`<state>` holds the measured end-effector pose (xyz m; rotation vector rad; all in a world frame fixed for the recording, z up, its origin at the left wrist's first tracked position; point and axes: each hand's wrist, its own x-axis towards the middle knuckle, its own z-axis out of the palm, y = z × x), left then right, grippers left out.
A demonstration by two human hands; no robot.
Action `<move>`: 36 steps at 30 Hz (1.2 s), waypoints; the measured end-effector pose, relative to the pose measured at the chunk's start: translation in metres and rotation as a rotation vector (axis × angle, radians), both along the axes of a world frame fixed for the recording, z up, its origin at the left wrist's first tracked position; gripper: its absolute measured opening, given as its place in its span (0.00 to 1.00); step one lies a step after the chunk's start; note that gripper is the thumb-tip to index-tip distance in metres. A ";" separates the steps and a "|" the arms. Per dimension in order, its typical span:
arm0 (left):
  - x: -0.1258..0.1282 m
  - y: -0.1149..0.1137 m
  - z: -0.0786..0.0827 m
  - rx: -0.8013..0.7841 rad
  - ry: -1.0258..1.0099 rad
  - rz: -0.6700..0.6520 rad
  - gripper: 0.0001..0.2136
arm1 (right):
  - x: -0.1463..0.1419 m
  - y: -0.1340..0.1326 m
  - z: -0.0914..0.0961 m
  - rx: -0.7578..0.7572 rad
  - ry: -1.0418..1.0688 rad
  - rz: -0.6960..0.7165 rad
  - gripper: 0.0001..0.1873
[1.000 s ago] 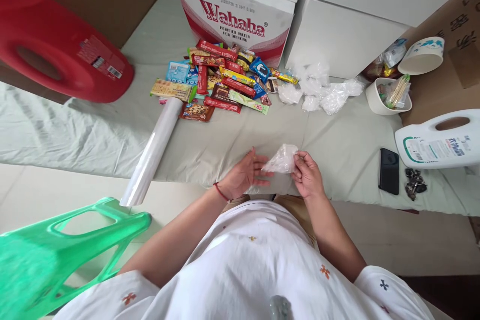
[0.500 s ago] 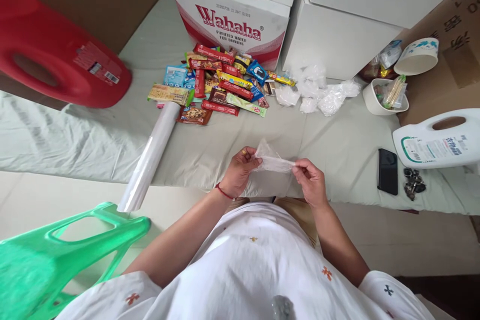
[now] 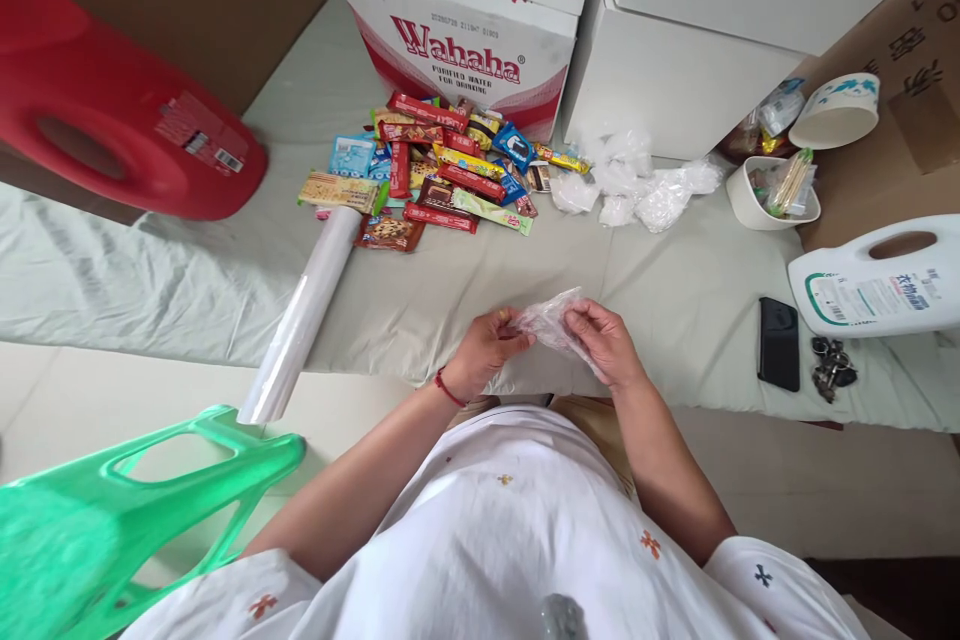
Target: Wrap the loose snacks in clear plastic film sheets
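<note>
Between my hands is a thin clear plastic bag [image 3: 553, 313], crumpled and held above the front edge of the covered surface. My left hand [image 3: 487, 350] pinches its left end between thumb and fingers. On the other side, my right hand [image 3: 606, 342] grips the right part, with plastic showing under the fingers. Beyond them lies a heap of wrapped snack bars [image 3: 450, 165]. Several crumpled clear plastic bags [image 3: 634, 180] sit right of the snacks. A roll of clear plastic [image 3: 304, 320] slants over the front edge at left.
A Wahaba-style carton marked Wahaha [image 3: 457, 40] stands behind the snacks, beside white boxes [image 3: 675, 70]. At left are a red jug [image 3: 202, 155] and green stool [image 3: 75, 530]. A white bowl [image 3: 742, 200], phone [image 3: 778, 345], keys [image 3: 832, 368] and white detergent bottle [image 3: 862, 290] are at right.
My right hand has moved a little left and closer to my left hand. The plastic, stretched between them before, is now bunched and folded toward the right hand.
</note>
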<state>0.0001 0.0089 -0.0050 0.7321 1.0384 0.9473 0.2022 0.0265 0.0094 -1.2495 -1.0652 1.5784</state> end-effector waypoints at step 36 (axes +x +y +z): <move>0.035 -0.012 0.041 -0.028 -0.158 0.091 0.24 | 0.008 -0.044 0.026 0.434 -0.414 -0.243 0.08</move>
